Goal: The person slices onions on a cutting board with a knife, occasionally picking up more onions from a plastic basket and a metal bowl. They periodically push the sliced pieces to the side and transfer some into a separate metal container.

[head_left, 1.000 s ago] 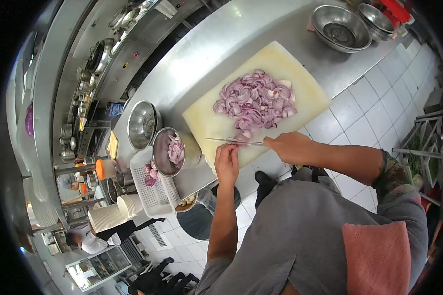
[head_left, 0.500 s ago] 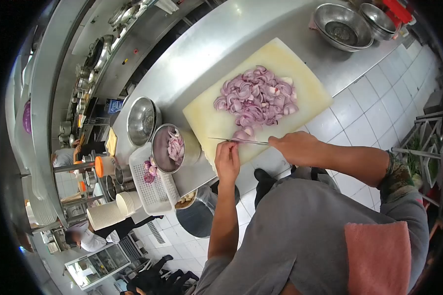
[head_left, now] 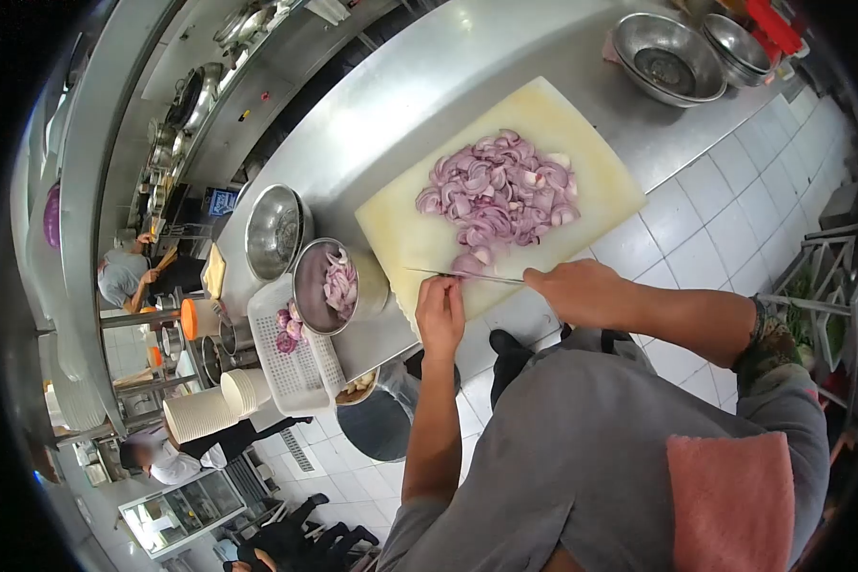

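Observation:
My right hand (head_left: 572,289) is closed round the handle of a kitchen knife (head_left: 491,278), whose thin blade points left across the near edge of a pale cutting board (head_left: 391,214). My left hand (head_left: 440,313) has its fingers curled and bunched against the near side of the blade, holding a red onion piece that they mostly hide. Just beyond the blade lie freshly cut onion slices (head_left: 471,261). A large heap of sliced red onion (head_left: 505,186) covers the middle of the board.
Left of the board stand a steel pot (head_left: 305,296) with onion pieces, a steel bowl (head_left: 273,229) and a white perforated basket (head_left: 300,372) with small onions. More steel bowls (head_left: 667,59) sit at the far right. Co-workers (head_left: 129,276) are at the left. A bin (head_left: 377,424) stands below.
The knife and both hands have barely moved. At the left, a co-worker has come further into view beside the shelves.

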`<state>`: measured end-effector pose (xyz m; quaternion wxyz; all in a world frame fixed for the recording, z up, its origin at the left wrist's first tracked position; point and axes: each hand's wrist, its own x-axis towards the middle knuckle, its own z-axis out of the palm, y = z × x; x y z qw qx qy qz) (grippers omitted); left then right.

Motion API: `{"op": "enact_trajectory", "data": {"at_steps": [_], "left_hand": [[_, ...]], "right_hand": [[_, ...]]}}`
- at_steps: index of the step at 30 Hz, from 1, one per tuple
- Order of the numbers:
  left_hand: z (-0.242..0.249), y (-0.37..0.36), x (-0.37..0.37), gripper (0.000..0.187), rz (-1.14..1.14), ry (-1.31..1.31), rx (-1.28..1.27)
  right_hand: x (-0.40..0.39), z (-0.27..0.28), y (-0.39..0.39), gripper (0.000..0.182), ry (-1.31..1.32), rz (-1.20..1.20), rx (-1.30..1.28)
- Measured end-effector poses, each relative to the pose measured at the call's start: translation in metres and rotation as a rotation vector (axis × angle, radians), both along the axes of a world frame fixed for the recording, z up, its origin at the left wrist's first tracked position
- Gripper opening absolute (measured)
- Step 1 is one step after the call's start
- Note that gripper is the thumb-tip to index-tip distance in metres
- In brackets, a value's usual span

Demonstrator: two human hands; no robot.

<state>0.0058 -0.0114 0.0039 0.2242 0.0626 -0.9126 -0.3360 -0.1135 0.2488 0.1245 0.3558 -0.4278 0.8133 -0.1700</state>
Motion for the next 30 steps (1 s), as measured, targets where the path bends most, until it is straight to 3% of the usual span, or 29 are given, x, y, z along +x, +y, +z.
{"op": "enact_trajectory", "data": {"at_steps": [5, 18, 24, 30], "left_hand": [[0.004, 0.002, 0.0, 0.007, -0.016, 0.017, 0.004], [0.0, 0.001, 0.0, 0.009, -0.008, 0.023, 0.015], [0.001, 0.003, -0.002, 0.011, -0.001, 0.016, 0.011], [-0.001, 0.005, -0.002, 0.01, 0.008, 0.025, 0.051]], "right_hand": [[0.006, -0.054, -0.014, 0.037, 0.043, -0.006, -0.078], [0.003, -0.018, 0.006, 0.03, -0.035, -0.03, 0.024], [-0.001, -0.053, -0.016, 0.032, -0.124, -0.054, -0.033], [-0.015, -0.076, -0.013, 0.029, 0.094, -0.012, -0.198]]}}
